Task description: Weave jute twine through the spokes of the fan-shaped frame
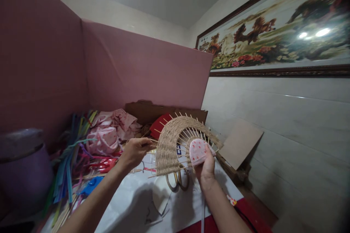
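Note:
A half-round fan (169, 142) of tan twine woven over thin wooden sticks is held up above the table, its stick ends poking out along the outer rim. My right hand (207, 167) is closed round its middle, thumb on a pink fabric patch (197, 151) with red spots. At the fan's left edge my left hand (138, 150) has its fingers pinched together by the protruding stick ends; exactly what lies between the fingertips is partly hidden. Under the fan, scissors with gold-coloured handles (177, 182) show on the white table surface (123, 204).
Pink spotted fabric (105, 136), bundled coloured strips (64, 174) and a blue object (91, 185) crowd the left side. A purple bin (26, 178) stands beyond them. Cardboard (242, 143) leans against the right wall, and pink panels (144, 69) rise behind.

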The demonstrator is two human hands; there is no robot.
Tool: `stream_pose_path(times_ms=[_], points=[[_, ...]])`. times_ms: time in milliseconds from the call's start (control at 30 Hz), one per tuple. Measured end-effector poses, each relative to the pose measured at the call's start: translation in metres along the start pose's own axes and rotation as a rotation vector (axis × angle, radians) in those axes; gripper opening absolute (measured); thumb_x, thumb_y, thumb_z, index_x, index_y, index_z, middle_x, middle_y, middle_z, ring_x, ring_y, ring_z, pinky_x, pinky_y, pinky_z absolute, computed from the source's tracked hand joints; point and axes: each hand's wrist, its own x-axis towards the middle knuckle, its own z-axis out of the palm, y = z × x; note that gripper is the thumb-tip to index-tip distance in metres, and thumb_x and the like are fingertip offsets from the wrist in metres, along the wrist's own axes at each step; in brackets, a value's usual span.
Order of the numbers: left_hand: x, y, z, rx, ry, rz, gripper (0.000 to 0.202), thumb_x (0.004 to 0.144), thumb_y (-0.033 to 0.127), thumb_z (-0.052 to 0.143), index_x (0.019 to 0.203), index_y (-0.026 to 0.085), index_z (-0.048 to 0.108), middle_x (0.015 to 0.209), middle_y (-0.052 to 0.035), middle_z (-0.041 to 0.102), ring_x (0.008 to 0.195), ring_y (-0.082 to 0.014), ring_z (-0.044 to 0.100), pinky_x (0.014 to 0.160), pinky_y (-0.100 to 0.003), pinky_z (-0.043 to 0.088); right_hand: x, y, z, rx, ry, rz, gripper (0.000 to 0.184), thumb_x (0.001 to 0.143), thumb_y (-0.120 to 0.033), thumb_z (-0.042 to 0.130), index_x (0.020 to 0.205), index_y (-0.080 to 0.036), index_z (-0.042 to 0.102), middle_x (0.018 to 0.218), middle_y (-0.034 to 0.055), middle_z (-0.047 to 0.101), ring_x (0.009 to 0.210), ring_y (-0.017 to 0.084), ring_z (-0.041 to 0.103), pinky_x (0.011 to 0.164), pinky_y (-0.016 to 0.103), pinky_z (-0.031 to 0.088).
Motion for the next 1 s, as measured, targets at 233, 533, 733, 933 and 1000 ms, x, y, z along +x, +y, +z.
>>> stream_pose_path(times_ms=[233,533,733,933,1000], points=[[0.003,-0.004,-0.008,0.185,0.046,0.077,0.014,0.072,0.029,0.055,0.068,0.019,0.063,0.063,0.0009,0.062,0.059,-0.0118,0.053,0.054,-0.020,0.037,0.000,0.002,-0.001,-0.017,-0.081,0.048,0.030,0.070,-0.035,0.052,0.094,-0.018,0.058,0.075,0.0009,0.068,0.074,0.016,0.063,0.072,0.030,0.050],[0.002,-0.001,-0.020,0.476,0.095,0.188,0.012,0.076,0.025,0.052,0.071,0.020,0.061,0.071,0.0001,0.064,0.067,-0.0142,0.057,0.060,-0.023,0.038,0.003,0.006,-0.001,-0.062,-0.107,0.089,0.031,0.068,-0.034,0.055,0.093,-0.016,0.058,0.081,0.0040,0.068,0.075,0.017,0.064,0.071,0.031,0.050],[0.000,0.007,-0.022,0.578,0.115,0.283,0.014,0.079,0.028,0.050,0.073,0.019,0.059,0.073,-0.0015,0.062,0.070,-0.0146,0.056,0.060,-0.024,0.038,0.006,0.009,-0.004,-0.040,-0.103,0.083,0.028,0.069,-0.031,0.053,0.092,-0.015,0.058,0.076,0.0026,0.069,0.072,0.016,0.064,0.070,0.030,0.051],[-0.001,0.019,-0.022,0.619,0.087,0.344,0.013,0.079,0.022,0.049,0.071,0.018,0.059,0.071,-0.0021,0.060,0.069,-0.0140,0.054,0.060,-0.024,0.037,0.009,0.011,-0.006,-0.056,-0.129,0.110,0.027,0.070,-0.031,0.054,0.091,-0.015,0.059,0.076,0.0036,0.069,0.069,0.016,0.064,0.070,0.030,0.051],[-0.001,0.019,-0.023,0.633,0.078,0.356,0.013,0.078,0.024,0.051,0.070,0.018,0.058,0.070,-0.0022,0.059,0.069,-0.0144,0.054,0.059,-0.024,0.037,0.007,0.011,-0.005,-0.052,-0.131,0.115,0.027,0.070,-0.030,0.054,0.091,-0.014,0.059,0.076,0.0040,0.069,0.068,0.016,0.064,0.070,0.030,0.051]])
